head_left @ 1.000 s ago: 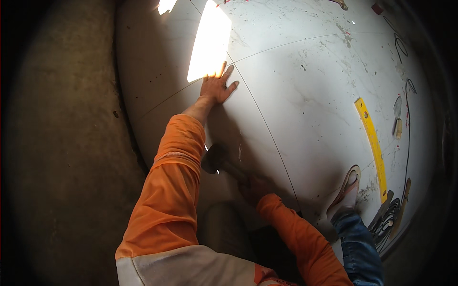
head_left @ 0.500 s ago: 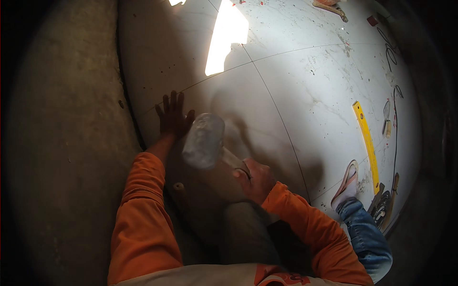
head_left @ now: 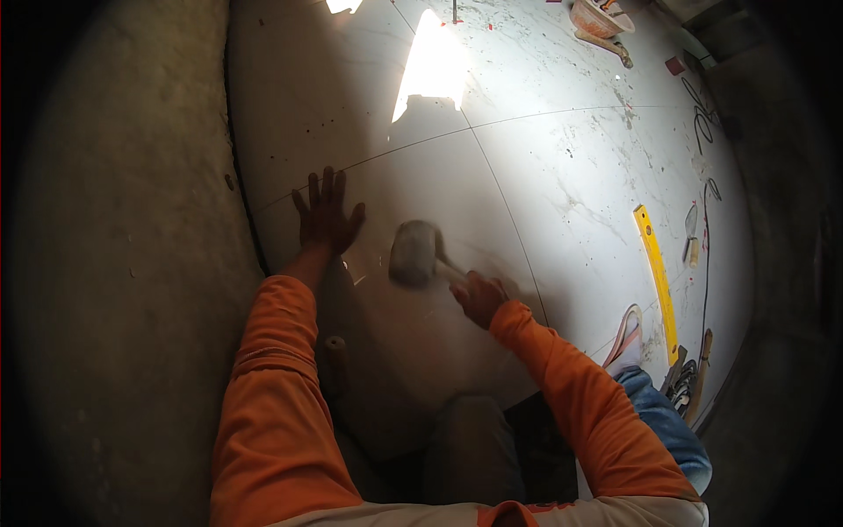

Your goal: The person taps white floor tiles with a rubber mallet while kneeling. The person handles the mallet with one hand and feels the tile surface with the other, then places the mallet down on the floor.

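My left hand (head_left: 329,215) lies flat on a pale marble-look floor tile (head_left: 421,176), fingers spread, close to the wall on the left. In my right hand (head_left: 481,299) is the handle of a mallet (head_left: 414,255) with a thick grey head, slightly smeared by motion. The mallet head is low over the tile, to the right of my left hand; whether it touches the surface I cannot tell. Thin dark joints run between this tile and its neighbours.
A bare wall (head_left: 132,220) rises along the left. To the right lie a yellow spirit level (head_left: 658,281), a trowel (head_left: 691,235), a black cable (head_left: 705,255) and several tools (head_left: 680,382). A bucket (head_left: 601,16) stands far right. A sandalled foot (head_left: 625,342) rests nearby.
The mallet has swung down and away from my left hand, nearer the tile, with my right arm stretched further forward. My left hand stays on the tile. The view has shifted slightly.
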Demonstrator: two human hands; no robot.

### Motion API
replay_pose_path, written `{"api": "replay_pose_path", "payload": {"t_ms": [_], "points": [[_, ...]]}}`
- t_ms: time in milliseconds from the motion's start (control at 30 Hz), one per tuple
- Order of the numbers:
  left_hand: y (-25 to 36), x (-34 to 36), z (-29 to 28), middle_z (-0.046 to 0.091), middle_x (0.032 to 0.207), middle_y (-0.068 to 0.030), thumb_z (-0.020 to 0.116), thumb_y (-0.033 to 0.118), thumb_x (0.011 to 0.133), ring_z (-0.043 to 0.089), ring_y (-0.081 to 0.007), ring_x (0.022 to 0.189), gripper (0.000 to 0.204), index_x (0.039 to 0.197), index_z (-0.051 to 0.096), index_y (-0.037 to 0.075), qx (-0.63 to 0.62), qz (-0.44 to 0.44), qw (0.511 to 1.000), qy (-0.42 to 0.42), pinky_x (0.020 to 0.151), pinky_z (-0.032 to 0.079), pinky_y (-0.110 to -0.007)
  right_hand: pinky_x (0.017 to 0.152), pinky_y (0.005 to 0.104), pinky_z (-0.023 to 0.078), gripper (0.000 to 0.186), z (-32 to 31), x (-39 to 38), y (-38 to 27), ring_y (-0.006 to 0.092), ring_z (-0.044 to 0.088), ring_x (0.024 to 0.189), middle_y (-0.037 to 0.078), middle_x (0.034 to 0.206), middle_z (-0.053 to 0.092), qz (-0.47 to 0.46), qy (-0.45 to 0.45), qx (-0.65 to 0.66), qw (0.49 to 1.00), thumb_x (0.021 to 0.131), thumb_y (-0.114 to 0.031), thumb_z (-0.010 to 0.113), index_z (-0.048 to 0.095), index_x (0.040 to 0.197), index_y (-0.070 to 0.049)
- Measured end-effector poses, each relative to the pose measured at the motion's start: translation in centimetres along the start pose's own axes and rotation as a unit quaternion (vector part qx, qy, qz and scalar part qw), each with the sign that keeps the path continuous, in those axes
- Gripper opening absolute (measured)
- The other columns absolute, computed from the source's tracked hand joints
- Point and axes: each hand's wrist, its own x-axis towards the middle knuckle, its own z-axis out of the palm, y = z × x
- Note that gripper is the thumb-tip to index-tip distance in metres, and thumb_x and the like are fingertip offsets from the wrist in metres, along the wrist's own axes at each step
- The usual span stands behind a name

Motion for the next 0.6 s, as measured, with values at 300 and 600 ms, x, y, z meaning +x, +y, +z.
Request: {"api": "replay_pose_path", "payload": {"t_ms": [300,600], "points": [[0.2,0.4,0.0,0.007,0.160,-0.0107,0.031,0.057,0.093,0.005,-0.0320,0.147,0.081,0.152,0.011,0.006,-0.018,-0.016,1.000,-0.003,0.115,0.001,-0.060,0.071,0.0490,0.050,0.053,-0.9,-1.3,-1.9,0.0433,0.063,0.078,0.024,0.080,0.065,-0.236,-0.082,-0.034,0.968,0.087,-0.052,0.057,0.060,0.085,0.001],[0.1,0.3,0.4,0.007,0.159,-0.0119,0.032,0.056,0.093,0.006,-0.0327,0.147,0.080,0.151,0.012,0.004,-0.007,-0.010,1.000,0.003,0.116,0.002,-0.058,0.071,0.0475,0.051,0.056,-1.1,-2.2,-2.1,0.0421,0.063,0.078,0.022,0.074,0.063,-0.053,-0.125,-0.052,0.989,0.087,-0.057,0.056,0.059,0.086,0.000]]}}
